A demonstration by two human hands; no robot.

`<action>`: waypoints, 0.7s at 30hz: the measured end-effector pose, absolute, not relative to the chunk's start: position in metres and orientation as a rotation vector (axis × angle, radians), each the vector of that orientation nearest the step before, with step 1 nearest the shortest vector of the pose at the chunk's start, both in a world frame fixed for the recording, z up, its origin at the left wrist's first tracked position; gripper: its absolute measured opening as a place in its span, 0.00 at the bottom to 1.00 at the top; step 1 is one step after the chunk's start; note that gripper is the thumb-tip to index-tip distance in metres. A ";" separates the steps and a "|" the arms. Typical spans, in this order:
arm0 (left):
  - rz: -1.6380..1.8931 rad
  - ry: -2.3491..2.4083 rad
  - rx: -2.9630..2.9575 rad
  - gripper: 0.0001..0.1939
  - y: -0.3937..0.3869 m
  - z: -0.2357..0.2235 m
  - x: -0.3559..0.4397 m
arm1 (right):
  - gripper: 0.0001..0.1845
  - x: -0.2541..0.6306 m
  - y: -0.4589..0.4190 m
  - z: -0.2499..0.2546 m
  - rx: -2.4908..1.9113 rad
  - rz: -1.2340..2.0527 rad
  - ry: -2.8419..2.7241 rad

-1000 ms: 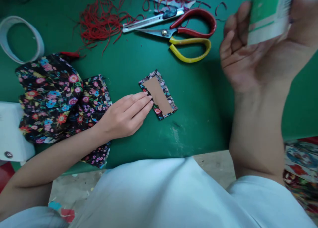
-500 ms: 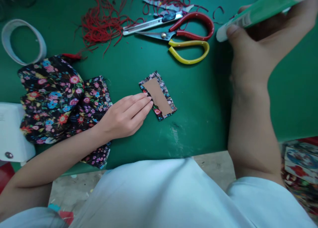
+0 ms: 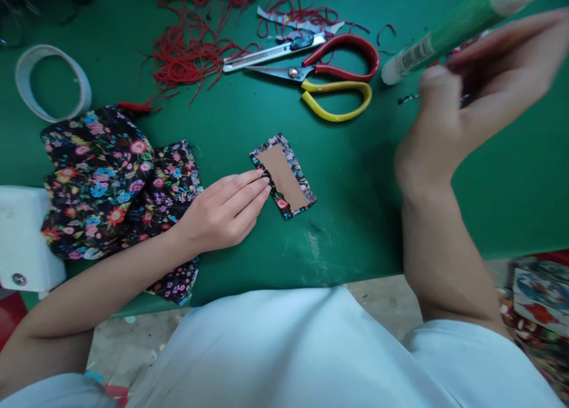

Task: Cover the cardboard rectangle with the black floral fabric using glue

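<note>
My left hand [image 3: 226, 209] lies on the green table with its fingers pressed together on the left edge of a small fabric-covered card [image 3: 287, 179]. The card has a bare tan middle and floral fabric folded around its borders. My right hand [image 3: 484, 82] is blurred, thumb apart from its partly hidden fingers, beside a green glue tube [image 3: 462, 31] with a white tip. The tube seems out of its grasp. Beneath this hand a bit of dark patterned fabric [image 3: 406, 99] shows. Black floral fabric [image 3: 98, 182] lies by my left forearm.
Scissors [image 3: 338, 79] with red and yellow handles lie beside a utility knife [image 3: 275, 52]. Red cords [image 3: 189, 58] are heaped at the back. A tape roll [image 3: 53, 82] and a white machine part [image 3: 29, 236] are at left. The table's front edge runs near my body.
My right hand has loosened from the glue tube and shifted slightly down and left; the tube now lies apart from the thumb. My left hand stays on the card. The view has shifted a little.
</note>
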State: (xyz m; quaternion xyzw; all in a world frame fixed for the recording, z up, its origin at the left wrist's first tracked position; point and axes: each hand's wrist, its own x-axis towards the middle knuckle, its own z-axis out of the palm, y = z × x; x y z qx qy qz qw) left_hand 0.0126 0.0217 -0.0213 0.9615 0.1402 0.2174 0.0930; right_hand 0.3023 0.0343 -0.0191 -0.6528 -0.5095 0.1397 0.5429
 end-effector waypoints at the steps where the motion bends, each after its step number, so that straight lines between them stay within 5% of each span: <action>1: 0.640 0.420 2.846 0.16 0.022 -0.021 0.013 | 0.07 0.292 0.025 -0.014 -1.626 0.143 -1.317; 6: 0.610 0.401 2.880 0.15 0.023 -0.019 0.013 | 0.12 0.250 -0.010 -0.001 -1.995 0.313 -1.965; 21: 0.662 0.425 2.881 0.16 0.025 -0.018 0.014 | 0.10 0.237 -0.010 -0.019 -1.818 0.442 -2.035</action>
